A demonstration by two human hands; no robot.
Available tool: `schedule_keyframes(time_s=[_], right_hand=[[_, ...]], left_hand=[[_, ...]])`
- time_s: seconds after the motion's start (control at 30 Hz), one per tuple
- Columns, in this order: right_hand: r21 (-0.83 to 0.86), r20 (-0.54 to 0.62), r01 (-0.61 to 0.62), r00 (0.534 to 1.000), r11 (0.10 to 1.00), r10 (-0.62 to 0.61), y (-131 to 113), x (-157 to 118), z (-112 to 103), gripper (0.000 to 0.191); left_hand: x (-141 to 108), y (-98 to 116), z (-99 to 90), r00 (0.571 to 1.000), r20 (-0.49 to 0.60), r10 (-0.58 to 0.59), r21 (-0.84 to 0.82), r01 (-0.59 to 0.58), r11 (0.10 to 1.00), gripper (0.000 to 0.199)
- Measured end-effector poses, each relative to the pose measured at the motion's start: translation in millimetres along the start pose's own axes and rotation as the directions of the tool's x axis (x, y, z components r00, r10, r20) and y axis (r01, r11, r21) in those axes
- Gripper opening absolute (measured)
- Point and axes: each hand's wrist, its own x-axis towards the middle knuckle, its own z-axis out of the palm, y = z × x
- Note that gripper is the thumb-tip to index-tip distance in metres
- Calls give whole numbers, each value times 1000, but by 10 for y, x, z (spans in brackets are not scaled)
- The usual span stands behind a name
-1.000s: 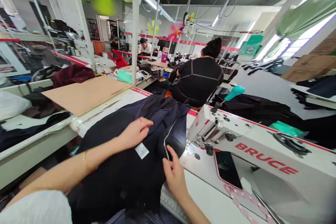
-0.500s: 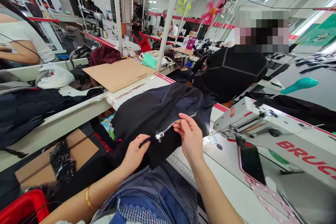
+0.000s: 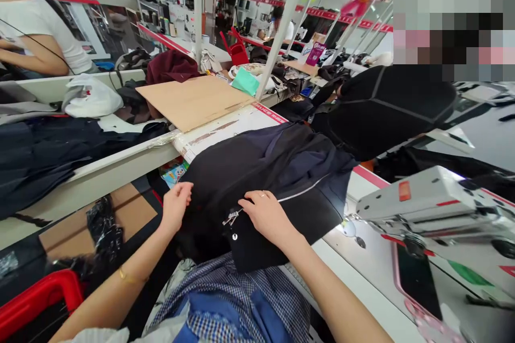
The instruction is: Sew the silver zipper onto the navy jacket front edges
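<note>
A dark garment (image 3: 257, 155) lies spread over the sewing table and hangs off its front edge by my lap. Across it runs a silver metal zipper (image 3: 306, 191). Its shiny slider (image 3: 231, 218) lies at the left end, with a small round metal piece (image 3: 235, 236) just below. My right hand (image 3: 267, 217) rests on the cloth over the zipper, fingers stretched out and their tips beside the slider. At the garment's left edge is my left hand (image 3: 177, 206), its fingers curled closed. Whatever may be between those fingers is hidden.
A white sewing machine (image 3: 442, 209) stands on the right, with a pink-edged phone (image 3: 416, 278) beneath its arm. A cardboard sheet (image 3: 197, 102) lies beyond the garment. A red basket (image 3: 52, 295) is at lower left. A co-worker in black (image 3: 390, 112) sits ahead on the right.
My left hand has moved left, away from the slider. My right hand has let go of the raised zipper and come down flat near the slider. The zipper lies straighter. The view has shifted.
</note>
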Motion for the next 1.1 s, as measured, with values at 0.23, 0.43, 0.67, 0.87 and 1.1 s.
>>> schedule_keyframes(time_s=[0.23, 0.43, 0.67, 0.87, 1.1], right_hand=[[11, -2, 63, 998, 998, -63, -37, -148, -26, 25], [70, 26, -43, 999, 997, 41, -129, -502, -277, 22], [162, 131, -70, 990, 984, 49, -205, -760, -528, 22], [289, 101, -145, 988, 946, 120, -238, -1001, -564, 19], [280, 220, -184, 968, 942, 124, -207, -1037, -326, 20]], left_hand=[[777, -103, -249, 994, 109, -1, 156, -16, 988, 26], [822, 207, -375, 961, 269, 56, 298, -138, 945, 31], [-14, 1154, -180, 755, 97, 648, 632, -550, 546, 20], [-1139, 475, 413, 367, 903, 225, 263, -883, 388, 16], [-1056, -448, 341, 638, 726, -256, 236, 118, 965, 34]])
